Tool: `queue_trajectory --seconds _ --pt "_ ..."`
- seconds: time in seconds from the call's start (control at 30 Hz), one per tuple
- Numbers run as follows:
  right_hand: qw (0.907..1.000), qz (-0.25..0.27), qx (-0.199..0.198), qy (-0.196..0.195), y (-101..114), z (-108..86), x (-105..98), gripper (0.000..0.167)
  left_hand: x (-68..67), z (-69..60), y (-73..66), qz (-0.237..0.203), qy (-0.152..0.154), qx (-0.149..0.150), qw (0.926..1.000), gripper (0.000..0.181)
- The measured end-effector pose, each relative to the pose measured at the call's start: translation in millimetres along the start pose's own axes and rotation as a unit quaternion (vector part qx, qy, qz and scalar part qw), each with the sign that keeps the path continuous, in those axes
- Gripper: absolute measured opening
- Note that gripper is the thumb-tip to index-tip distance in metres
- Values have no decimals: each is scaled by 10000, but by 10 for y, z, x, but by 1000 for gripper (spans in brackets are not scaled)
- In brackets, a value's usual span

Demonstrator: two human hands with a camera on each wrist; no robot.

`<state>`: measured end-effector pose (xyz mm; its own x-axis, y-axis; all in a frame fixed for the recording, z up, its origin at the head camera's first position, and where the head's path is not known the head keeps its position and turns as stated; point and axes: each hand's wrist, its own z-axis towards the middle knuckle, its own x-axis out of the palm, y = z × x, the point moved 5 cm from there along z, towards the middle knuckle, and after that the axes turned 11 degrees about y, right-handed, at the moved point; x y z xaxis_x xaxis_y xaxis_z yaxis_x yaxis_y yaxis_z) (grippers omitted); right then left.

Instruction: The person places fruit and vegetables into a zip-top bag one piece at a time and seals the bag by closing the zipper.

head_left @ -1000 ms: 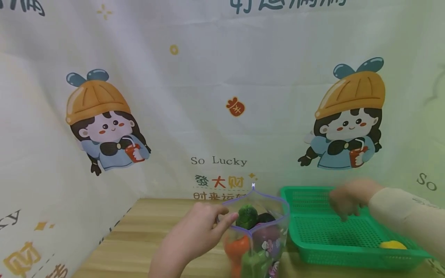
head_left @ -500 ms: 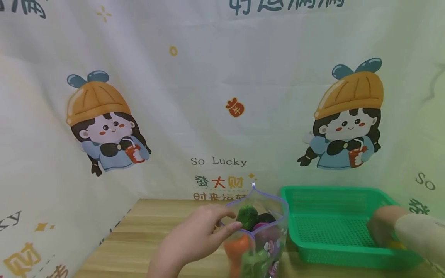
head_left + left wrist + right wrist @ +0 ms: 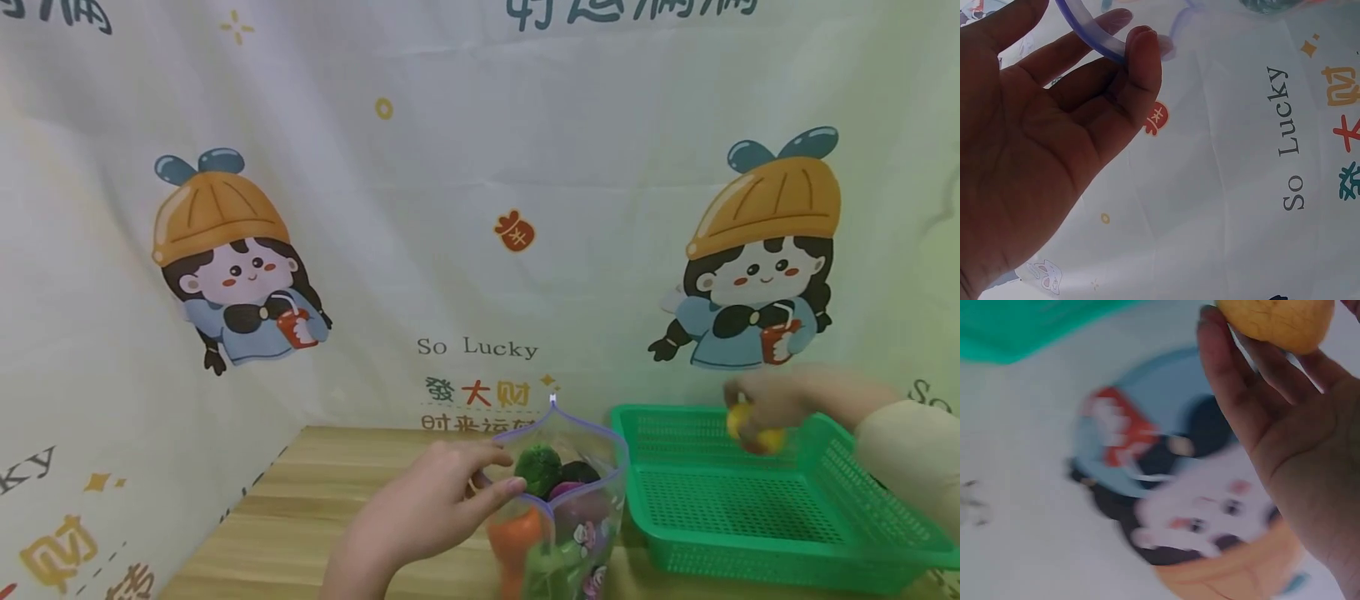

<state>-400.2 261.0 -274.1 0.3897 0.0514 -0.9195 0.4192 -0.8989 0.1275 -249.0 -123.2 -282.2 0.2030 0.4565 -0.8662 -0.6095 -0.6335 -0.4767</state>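
A clear zip bag [image 3: 619, 492] with a purple rim stands upright and gaping on the table. Inside show dark green broccoli [image 3: 538, 471], an orange carrot-like vegetable [image 3: 516, 533], a purple vegetable [image 3: 576, 503] and a pale green one [image 3: 555, 572]. My left hand [image 3: 427, 508] holds the bag's near-left rim; the left wrist view shows its fingers curled at the purple edge [image 3: 1092, 41]. My right hand [image 3: 780, 402], blurred, grips a yellow, rounded potato-like vegetable [image 3: 763, 440] above the green basket [image 3: 750, 552]. Fine lines mark its skin [image 3: 1279, 324] in the right wrist view.
The basket stands right of the bag, close beside it, with a perforated floor and raised walls. Wooden tabletop [image 3: 300, 517] extends to the left. A printed cloth [image 3: 420, 267] hangs behind and along the left side.
My right hand reached down into the basket's right side, took the yellow vegetable, and lifted it up and leftward. My left hand stays at the bag's rim.
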Motion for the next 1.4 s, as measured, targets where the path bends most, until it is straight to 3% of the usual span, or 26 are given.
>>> queue_trajectory --seconds 0.1,0.2,0.3,0.37,0.4,0.47,0.53,0.63,0.8,1.0,1.1,1.23,1.4 --pt "9915 -125 -717 -1077 536 -123 -353 42 -8 11 1 -34 43 -42 10000 39" --pt "9663 -152 -1348 -2189 1076 -313 -487 45 -11 22 5 -60 69 -92 9999 42" --pt "9261 -286 -2120 -3108 1524 -490 -422 43 -5 37 14 -83 106 -203 9997 43" --pt "8999 -294 -2576 -3507 1734 -558 -298 44 4 43 18 -83 136 -266 9995 44" --pt "8893 -231 -2743 -3653 1809 -572 -221 45 8 45 18 -85 150 -284 9994 45" --pt "8768 22 -2939 -3805 1914 -561 -54 45 15 46 13 -64 168 -289 9994 45" --pt "8759 384 -2922 -3820 1960 -517 114 44 18 44 5 3 166 -283 9995 46" --pt "8855 792 -2629 -3748 1964 -448 346 38 20 41 -5 27 149 -226 9996 45" --pt "9092 546 -2330 -3408 1961 -385 553 22 24 62 -25 83 95 -57 9999 39" --pt "9253 334 -2249 -3034 1920 -419 607 20 40 103 -16 94 158 -73 9998 42" --pt "9282 280 -2296 -2914 1912 -415 629 29 31 81 11 34 196 -179 9996 45" --pt "9243 157 -2503 -2876 1941 -403 650 46 19 52 31 97 151 -232 9996 48" --pt "9229 177 -2710 -2730 2041 -360 673 47 4 48 23 213 50 -145 9997 47"
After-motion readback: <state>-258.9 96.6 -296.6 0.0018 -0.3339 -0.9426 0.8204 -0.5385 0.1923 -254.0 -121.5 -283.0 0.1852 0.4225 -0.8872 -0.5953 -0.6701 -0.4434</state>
